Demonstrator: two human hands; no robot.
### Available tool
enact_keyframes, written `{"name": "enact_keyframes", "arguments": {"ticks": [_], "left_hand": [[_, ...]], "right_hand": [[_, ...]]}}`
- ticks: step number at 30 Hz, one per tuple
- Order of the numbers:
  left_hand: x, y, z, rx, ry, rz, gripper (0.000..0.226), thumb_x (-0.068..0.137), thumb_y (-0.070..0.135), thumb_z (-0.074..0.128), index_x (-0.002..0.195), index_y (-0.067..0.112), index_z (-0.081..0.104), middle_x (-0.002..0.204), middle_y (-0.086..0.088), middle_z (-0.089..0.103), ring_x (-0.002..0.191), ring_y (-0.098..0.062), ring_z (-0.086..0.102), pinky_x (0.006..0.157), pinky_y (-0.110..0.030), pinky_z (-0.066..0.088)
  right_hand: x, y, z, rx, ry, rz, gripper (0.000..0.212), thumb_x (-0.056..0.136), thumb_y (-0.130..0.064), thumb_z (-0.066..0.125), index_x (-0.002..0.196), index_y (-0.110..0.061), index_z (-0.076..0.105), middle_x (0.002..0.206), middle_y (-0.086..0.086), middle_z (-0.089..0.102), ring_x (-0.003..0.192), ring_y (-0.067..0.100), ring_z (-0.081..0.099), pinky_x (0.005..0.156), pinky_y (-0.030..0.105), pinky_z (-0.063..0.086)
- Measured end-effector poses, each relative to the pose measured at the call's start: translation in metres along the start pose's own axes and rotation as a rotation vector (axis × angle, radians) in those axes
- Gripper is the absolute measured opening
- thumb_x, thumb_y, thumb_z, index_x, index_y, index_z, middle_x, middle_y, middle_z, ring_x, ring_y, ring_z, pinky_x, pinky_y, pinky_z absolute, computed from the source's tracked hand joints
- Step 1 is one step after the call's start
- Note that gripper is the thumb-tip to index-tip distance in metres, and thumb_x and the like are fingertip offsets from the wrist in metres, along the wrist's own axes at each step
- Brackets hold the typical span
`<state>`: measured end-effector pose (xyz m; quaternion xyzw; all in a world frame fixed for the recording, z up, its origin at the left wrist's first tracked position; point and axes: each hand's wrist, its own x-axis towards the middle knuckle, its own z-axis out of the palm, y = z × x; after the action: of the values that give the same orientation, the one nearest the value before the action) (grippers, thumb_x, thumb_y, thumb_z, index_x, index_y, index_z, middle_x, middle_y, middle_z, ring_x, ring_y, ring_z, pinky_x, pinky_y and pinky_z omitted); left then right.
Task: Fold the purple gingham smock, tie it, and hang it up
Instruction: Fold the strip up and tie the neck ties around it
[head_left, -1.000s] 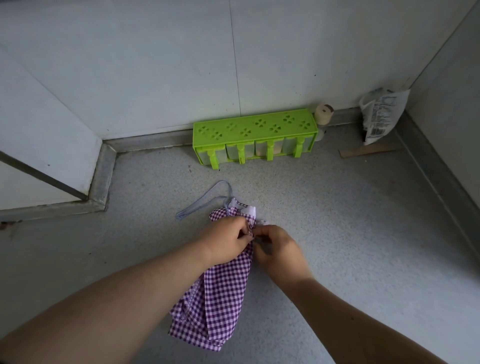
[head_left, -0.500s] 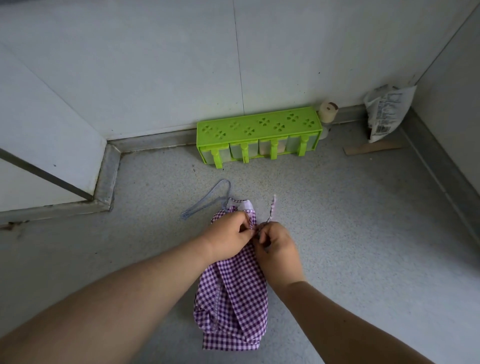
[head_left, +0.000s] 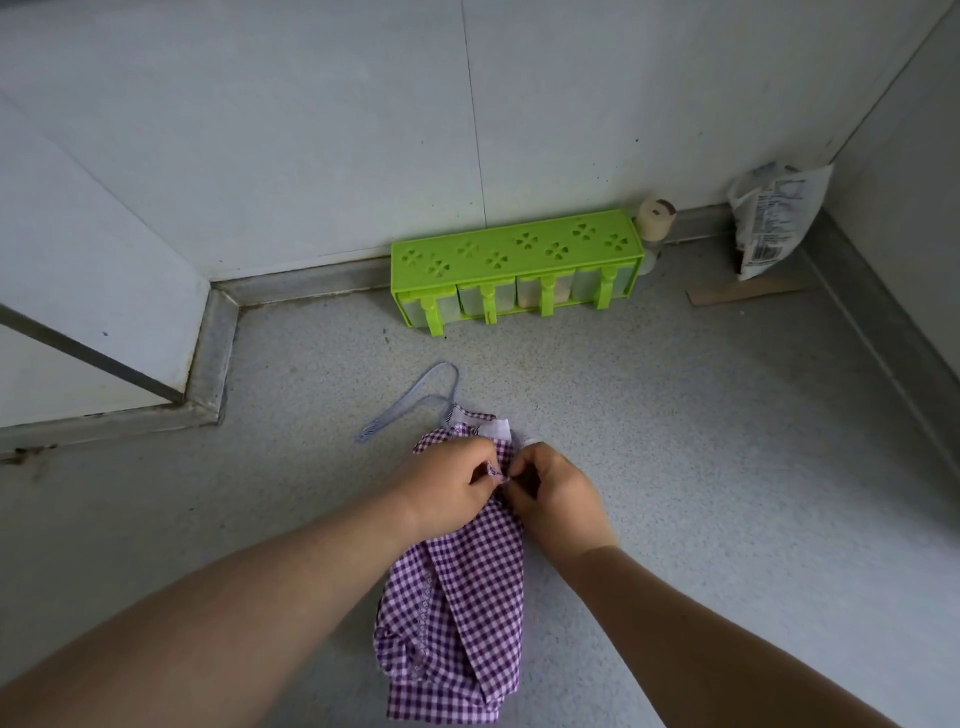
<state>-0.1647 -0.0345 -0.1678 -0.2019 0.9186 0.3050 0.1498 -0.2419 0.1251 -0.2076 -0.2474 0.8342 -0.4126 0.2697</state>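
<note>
Looking down at the grey speckled floor (head_left: 701, 441), I see the purple gingham smock (head_left: 457, 613) lying folded into a long narrow bundle that runs from just in front of me toward the wall. My left hand (head_left: 441, 488) sits on the bundle's upper left part, fingers curled, thumb and forefinger pinching a small tuft of the checked tie (head_left: 494, 472). My right hand (head_left: 558, 493) meets it from the other side, its fingers also curled in and its fingertips nipping the same bit of fabric, so both hands touch at that point over the top third of the smock. I cannot tell how the tie runs beneath my fingers. A white label-like patch (head_left: 493, 429) shows at the far end of the bundle, and a pale blue striped strap (head_left: 415, 402) loops out from that end across the floor to the left. Further back, against the white wall (head_left: 311, 130), stands a lime green spice rack (head_left: 517, 265) with clover cut-outs on top and clear drawers. A small beige-capped bottle (head_left: 655, 221) stands just beside its right end. A crumpled printed bag (head_left: 774, 218) leans in the right corner, with a strip of cardboard (head_left: 737, 293) on the floor by it.
</note>
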Motion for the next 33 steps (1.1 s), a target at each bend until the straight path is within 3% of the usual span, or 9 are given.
{"name": "enact_keyframes", "arguments": {"ticks": [4,8,12,14,18,21,26,29,33], "left_hand": [[-0.001,0.003,0.001,-0.036,0.021,-0.011,0.028,0.103,0.029,0.06,0.078,0.035,0.049,0.077,0.008,0.06,0.067,-0.01,0.058,0.062,-0.035,0.049],[-0.003,0.002,0.001,-0.076,0.019,-0.012,0.022,0.103,0.03,0.061,0.082,0.031,0.054,0.078,0.007,0.062,0.068,-0.014,0.06,0.067,-0.042,0.054],[-0.004,0.002,-0.001,-0.104,0.022,-0.032,0.016,0.102,0.027,0.061,0.087,0.026,0.058,0.08,0.007,0.062,0.072,-0.012,0.06,0.071,-0.041,0.055],[-0.003,0.002,-0.003,-0.112,0.017,-0.044,0.015,0.103,0.028,0.06,0.088,0.026,0.059,0.08,0.007,0.062,0.072,-0.011,0.059,0.072,-0.039,0.054],[-0.001,0.006,-0.001,-0.155,-0.011,-0.082,0.017,0.103,0.03,0.061,0.086,0.028,0.06,0.082,0.005,0.064,0.077,-0.013,0.062,0.074,-0.037,0.052],[0.003,0.004,0.001,-0.214,-0.009,-0.155,0.021,0.102,0.032,0.063,0.082,0.03,0.059,0.085,0.003,0.067,0.081,-0.016,0.066,0.077,-0.04,0.054],[0.008,0.002,-0.001,-0.223,-0.037,-0.19,0.015,0.101,0.036,0.063,0.087,0.03,0.065,0.09,0.004,0.07,0.086,-0.013,0.068,0.08,-0.035,0.054],[0.009,0.002,-0.001,-0.239,-0.066,-0.21,0.015,0.101,0.038,0.061,0.088,0.034,0.065,0.091,0.004,0.072,0.085,-0.013,0.07,0.079,-0.037,0.055],[0.011,0.003,-0.003,-0.275,-0.072,-0.232,0.012,0.1,0.035,0.062,0.09,0.031,0.067,0.094,0.0,0.074,0.09,-0.019,0.072,0.085,-0.046,0.058]], "right_hand": [[-0.003,-0.001,0.005,0.105,0.089,0.048,0.018,0.087,-0.022,0.077,0.089,-0.036,0.066,0.091,-0.019,0.066,0.087,-0.007,0.059,0.068,0.009,0.046],[-0.002,0.005,0.009,0.039,0.098,-0.06,0.01,0.09,-0.021,0.077,0.091,-0.031,0.073,0.093,-0.02,0.065,0.091,-0.007,0.058,0.073,0.004,0.043],[0.008,0.004,0.001,-0.031,-0.069,-0.118,0.004,0.094,-0.027,0.072,0.093,-0.03,0.072,0.099,-0.014,0.057,0.091,-0.001,0.056,0.079,0.008,0.04],[0.015,-0.002,-0.008,-0.025,-0.223,-0.075,0.012,0.096,-0.029,0.068,0.084,-0.032,0.069,0.1,-0.008,0.053,0.091,0.003,0.055,0.079,0.013,0.04],[0.026,-0.016,-0.019,-0.125,-0.401,-0.049,0.019,0.089,-0.03,0.07,0.075,-0.017,0.065,0.085,0.0,0.06,0.073,0.007,0.056,0.067,0.028,0.05],[0.028,-0.025,-0.02,-0.214,-0.374,0.025,0.02,0.087,-0.033,0.072,0.079,-0.016,0.068,0.075,-0.002,0.064,0.064,0.008,0.056,0.059,0.028,0.048],[0.023,-0.026,-0.027,-0.207,-0.24,0.159,0.02,0.089,-0.035,0.074,0.082,-0.017,0.071,0.08,-0.002,0.068,0.064,0.007,0.054,0.057,0.023,0.044],[0.025,-0.032,-0.032,-0.33,-0.286,0.151,0.02,0.091,-0.035,0.071,0.075,-0.022,0.068,0.078,-0.006,0.064,0.067,0.007,0.055,0.059,0.023,0.045],[0.031,-0.039,-0.038,-0.482,-0.375,0.134,0.037,0.093,-0.044,0.063,0.073,-0.014,0.068,0.071,-0.001,0.06,0.064,0.012,0.055,0.057,0.025,0.043]]}}
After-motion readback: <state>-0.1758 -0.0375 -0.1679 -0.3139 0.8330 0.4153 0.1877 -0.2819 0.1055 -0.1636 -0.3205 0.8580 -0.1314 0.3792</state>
